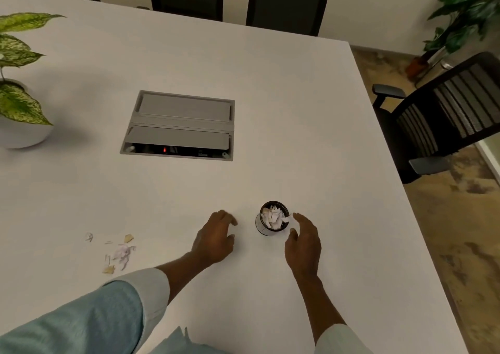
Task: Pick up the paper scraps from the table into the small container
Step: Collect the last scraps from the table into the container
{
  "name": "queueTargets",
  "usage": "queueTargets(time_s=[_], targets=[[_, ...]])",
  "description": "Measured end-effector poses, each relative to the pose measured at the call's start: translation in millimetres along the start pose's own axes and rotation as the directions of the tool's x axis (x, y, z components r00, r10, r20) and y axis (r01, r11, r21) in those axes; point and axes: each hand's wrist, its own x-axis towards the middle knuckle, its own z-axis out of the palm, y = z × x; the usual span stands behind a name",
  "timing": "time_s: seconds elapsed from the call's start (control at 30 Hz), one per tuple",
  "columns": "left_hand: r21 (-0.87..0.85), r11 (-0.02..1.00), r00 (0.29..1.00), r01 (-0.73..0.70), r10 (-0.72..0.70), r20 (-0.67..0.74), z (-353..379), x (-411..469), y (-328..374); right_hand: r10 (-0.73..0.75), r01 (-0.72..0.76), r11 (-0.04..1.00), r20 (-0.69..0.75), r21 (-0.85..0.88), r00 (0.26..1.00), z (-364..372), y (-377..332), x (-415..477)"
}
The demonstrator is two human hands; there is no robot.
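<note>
**One cup of scraps between two empty hands**

One small round dark container (272, 219) stands upright on the white rectangular table (297, 126), filled to the rim with white torn paper pieces (272, 217), one of them hanging over its right lip. Just right of the container the right hand (304, 241) hovers with fingers spread and loosely curved, grasping nothing and not touching the cup. Left of the container, a little farther off, the left hand (216, 236) is held palm down with fingers relaxed and apart, also grasping nothing.

Well to the left of the container, past the left hand, a loose scatter of white and tan paper scraps (119, 253) lies flat on the tabletop. The surface between those scraps and the container is bare apart from the left forearm in its pale blue sleeve (89, 315).

Beyond the container, toward the far side, a grey rectangular flip-lid cable box (180, 125) is sunk into the tabletop. Far to the container's left stands a white pot with a variegated green plant (19, 102). To the container's right the table edge runs near, and beyond it a black mesh office chair (446, 115) sits on the floor.
</note>
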Motion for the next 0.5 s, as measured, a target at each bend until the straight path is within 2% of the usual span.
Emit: queueTargets(time_s=[0.17,0.3,0.4,0.5], targets=[[0.316,0.948,0.972,-0.024,-0.052,0.230,7.5,-44.9,-59.3,-0.008,0.022,0.996,0.159,-0.088,0.987,10.8,2.8,-4.3],[0.333,0.939,0.939,-0.086,-0.035,0.343,18.5,-70.4,-88.3,-0.132,0.179,0.959,0.217,-0.218,0.967,19.2,3.4,-11.1],[0.353,0.926,0.932,-0.138,0.000,0.363,23.7,-74.5,-95.3,-0.260,0.332,0.859,0.228,-0.389,0.938,25.9,6.0,-21.0],[0.360,0.922,0.933,-0.142,0.004,0.359,26.3,-71.6,-96.1,-0.296,0.394,0.797,0.272,-0.458,0.915,32.6,4.4,-27.8]])
